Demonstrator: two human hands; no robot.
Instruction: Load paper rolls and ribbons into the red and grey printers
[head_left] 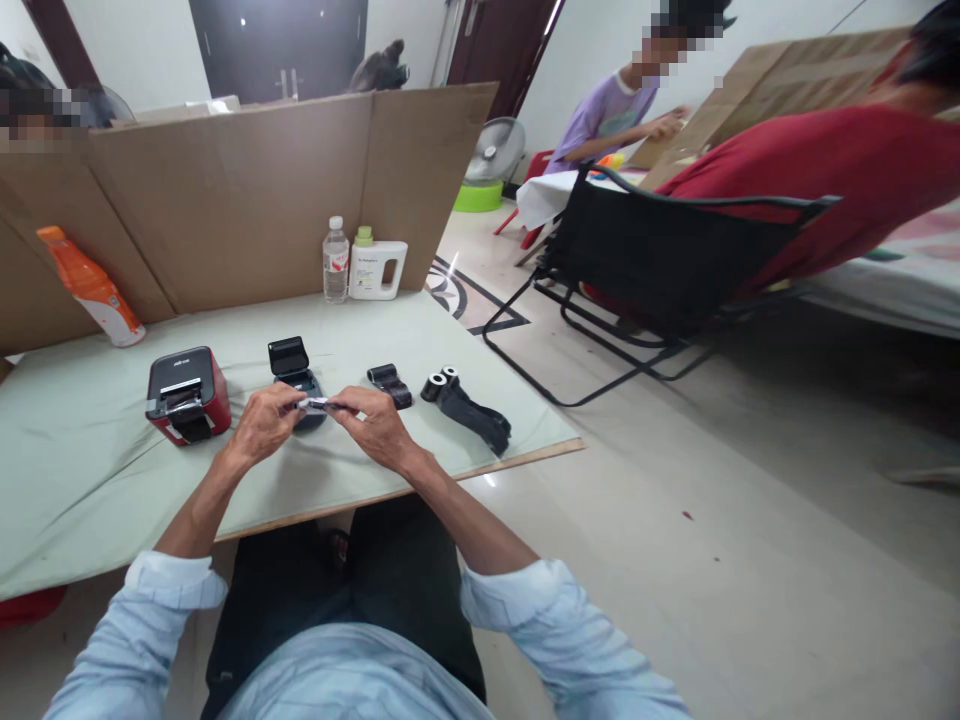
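Observation:
My left hand (266, 422) and my right hand (373, 425) meet above the table, fingers pinched on the two ends of a small black-and-white piece (316, 404). Its exact kind is too small to make out. Just behind and partly under my hands stands a small dark device (289, 357) with its lid raised; my fingers hide part of its body. Left of my left hand sits a red-and-black boxy printer (187, 393) with a dark strip at its front. To the right of my right hand lie a short black ribbon roll (388, 384) and a longer black ribbon (474, 416) with white-cored rolls.
A cardboard screen (262, 200) lines the table's back. Before it stand an orange bottle (91, 288), a clear water bottle (335, 262) and a white jug (375, 270). A black folding chair (675, 250) with a seated person is at right; another person sits beyond.

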